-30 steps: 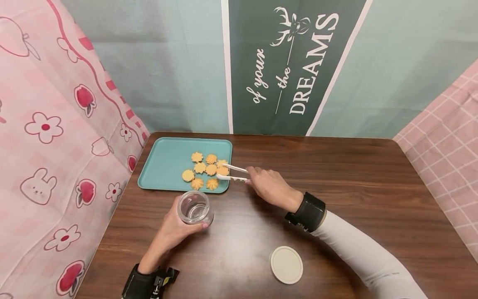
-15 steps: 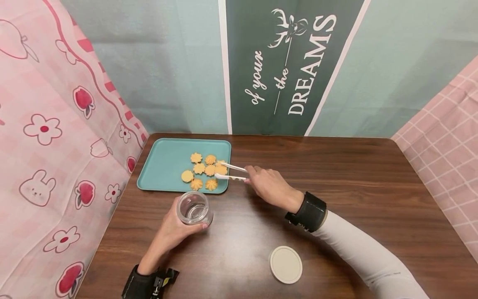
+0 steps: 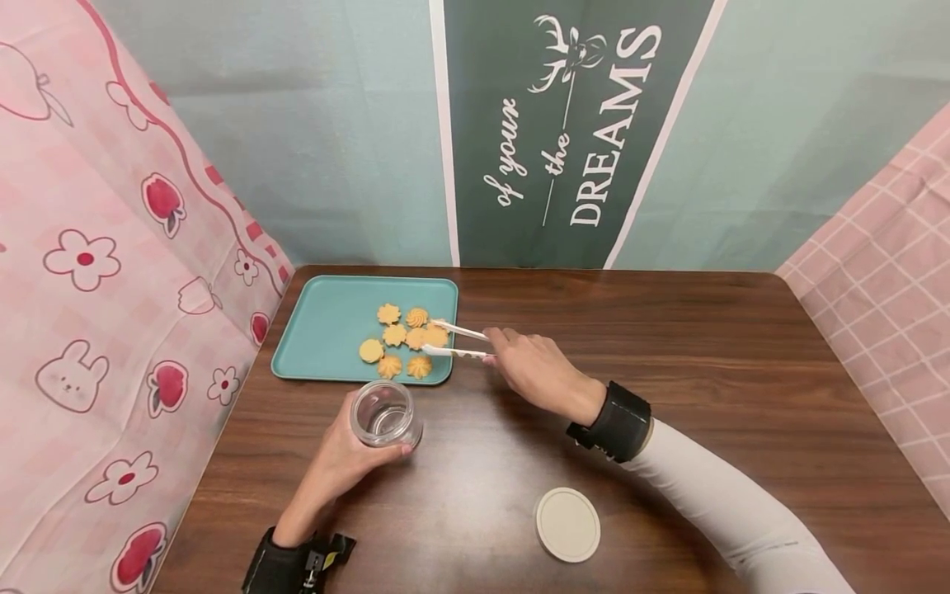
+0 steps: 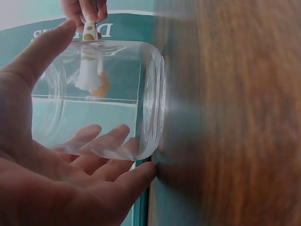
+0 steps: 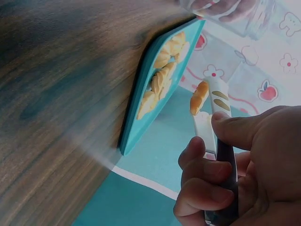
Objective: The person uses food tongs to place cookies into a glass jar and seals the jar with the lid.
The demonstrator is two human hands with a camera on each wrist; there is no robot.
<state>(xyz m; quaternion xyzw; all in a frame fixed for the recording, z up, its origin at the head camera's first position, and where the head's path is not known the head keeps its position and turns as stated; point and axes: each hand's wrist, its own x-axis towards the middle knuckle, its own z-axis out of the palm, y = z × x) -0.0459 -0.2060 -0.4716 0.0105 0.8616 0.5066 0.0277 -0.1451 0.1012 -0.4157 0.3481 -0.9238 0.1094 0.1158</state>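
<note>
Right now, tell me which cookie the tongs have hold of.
The cookie at the right end of the group, by the teal tray's right rim: the white tongs in the right hand pinch it; the others lie untouched.

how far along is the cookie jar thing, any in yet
Done: lid is off, lying on the table. In hand: left hand holds the empty jar; right hand pinches tongs around one cookie. Left: the cookies on the tray.
</note>
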